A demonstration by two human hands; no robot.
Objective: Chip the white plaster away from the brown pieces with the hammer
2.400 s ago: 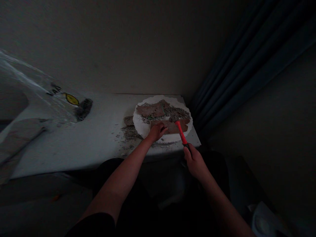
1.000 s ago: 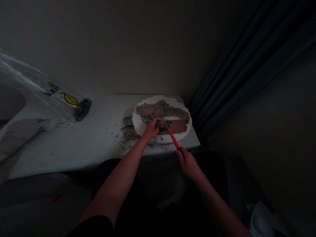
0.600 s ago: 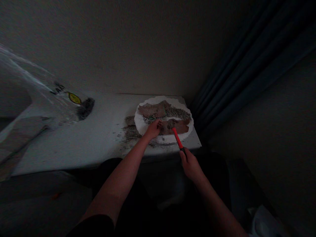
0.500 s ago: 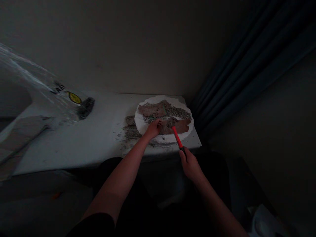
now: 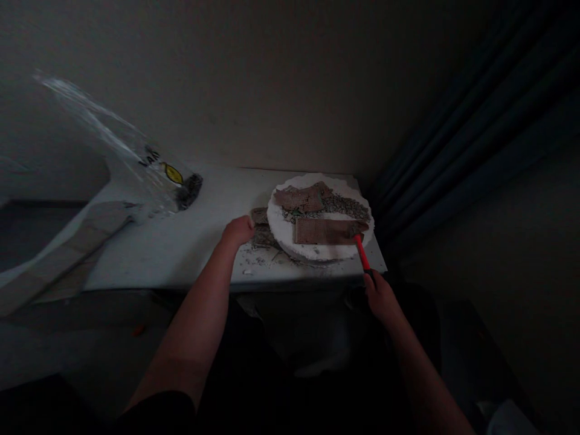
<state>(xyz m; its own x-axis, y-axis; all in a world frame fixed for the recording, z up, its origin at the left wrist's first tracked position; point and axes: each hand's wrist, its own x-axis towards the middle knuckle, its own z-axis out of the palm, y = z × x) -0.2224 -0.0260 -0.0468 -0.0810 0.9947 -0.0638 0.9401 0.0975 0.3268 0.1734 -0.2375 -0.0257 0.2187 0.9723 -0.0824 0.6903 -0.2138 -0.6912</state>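
Note:
My left hand [image 5: 238, 231] is closed beside the left rim of a white round slab with a ragged edge [image 5: 283, 232]. Its fingertips meet the end of a brown piece [image 5: 260, 215] lying on the table; whether they grip anything is hidden. My right hand [image 5: 382, 296] is wrapped round the black grip of a red-handled tool [image 5: 361, 252]. That tool's dark, blurred head rests on the right end of a flat brown textured strip [image 5: 317, 231] on the slab. Behind it lie another brown textured piece [image 5: 296, 199] and grey gravel [image 5: 347, 207].
A clear plastic bag [image 5: 122, 139] with a yellow label and dark grains at its bottom stands on the white table [image 5: 208, 193] to the left. Dark crumbs [image 5: 260, 257] lie before the slab. A dark curtain [image 5: 453, 133] hangs at right.
My left hand has left the brown strip and moved left, off the slab. The tool in my right hand has moved right along the strip. My view has shifted left.

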